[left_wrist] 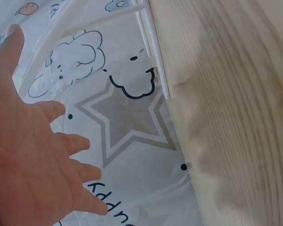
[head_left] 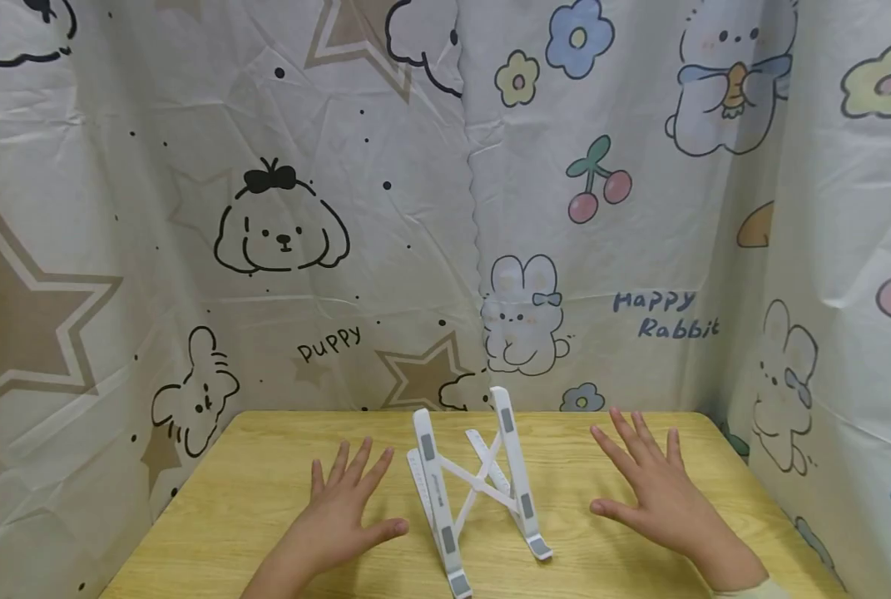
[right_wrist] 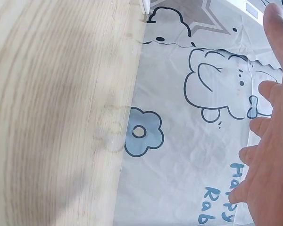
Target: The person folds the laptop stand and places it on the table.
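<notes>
And here the white stand (head_left: 479, 483) is seen propped up on the tabletop (head_left: 265, 466), flanked on both sides: the left grip (head_left: 344, 512) is spread wide near the left rail (head_left: 441, 507), the right grip (head_left: 650, 495) is splayed just as wide, well apart from the right rail (head_left: 516, 466), and nothing is held by either! For good handling, both rails should be taken evenly, so that the crossed struts (head_left: 460, 472) are not twisted; their crossing is best avoided, since skin could be nipped there, and any pressure should be applied gradually. As for what is lost: the nearest foot (head_left: 460, 586) is all but cut by the head view's lower edge, and only fragments of the stand are caught in the wrist views. The lettering on the left rail cannot be read, and palm height is hard to judge.
</notes>
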`<state>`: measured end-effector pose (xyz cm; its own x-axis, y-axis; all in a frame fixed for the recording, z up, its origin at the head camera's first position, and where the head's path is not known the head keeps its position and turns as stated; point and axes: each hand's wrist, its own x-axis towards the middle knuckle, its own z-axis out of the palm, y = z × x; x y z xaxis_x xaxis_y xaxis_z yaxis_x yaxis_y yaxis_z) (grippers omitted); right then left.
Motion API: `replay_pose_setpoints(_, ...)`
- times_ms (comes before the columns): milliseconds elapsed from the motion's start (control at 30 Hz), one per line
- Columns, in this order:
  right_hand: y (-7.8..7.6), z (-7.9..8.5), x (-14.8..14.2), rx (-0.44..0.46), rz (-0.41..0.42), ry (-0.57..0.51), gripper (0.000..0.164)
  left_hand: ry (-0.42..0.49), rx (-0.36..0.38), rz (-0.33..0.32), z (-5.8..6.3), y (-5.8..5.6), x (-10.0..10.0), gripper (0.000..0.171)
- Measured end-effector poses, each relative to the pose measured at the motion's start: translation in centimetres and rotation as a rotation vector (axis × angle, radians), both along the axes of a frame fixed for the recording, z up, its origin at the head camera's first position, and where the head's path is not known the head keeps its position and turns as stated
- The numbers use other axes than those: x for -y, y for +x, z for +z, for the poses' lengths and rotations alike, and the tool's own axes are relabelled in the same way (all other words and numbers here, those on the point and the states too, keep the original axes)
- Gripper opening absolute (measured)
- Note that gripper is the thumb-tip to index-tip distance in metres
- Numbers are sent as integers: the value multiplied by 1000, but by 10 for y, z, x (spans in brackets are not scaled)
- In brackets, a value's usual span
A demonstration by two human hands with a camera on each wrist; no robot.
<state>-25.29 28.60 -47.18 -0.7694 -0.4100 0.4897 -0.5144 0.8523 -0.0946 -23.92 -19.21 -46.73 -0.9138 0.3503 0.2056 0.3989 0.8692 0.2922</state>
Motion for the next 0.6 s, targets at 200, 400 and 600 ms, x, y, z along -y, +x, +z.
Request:
replay_pose_setpoints(200, 0, -2, 1, 24, -1, -25, 96, 15, 31, 17, -1, 0, -5, 101)
replay_pose_setpoints(400, -2, -4, 5, 75, 31, -99, 97, 105, 64, 35, 2, 1, -14, 103)
replay_pose_setpoints(600, -4, -11, 15, 243, 30, -223, 97, 260, 95, 54, 2, 5, -21, 103)
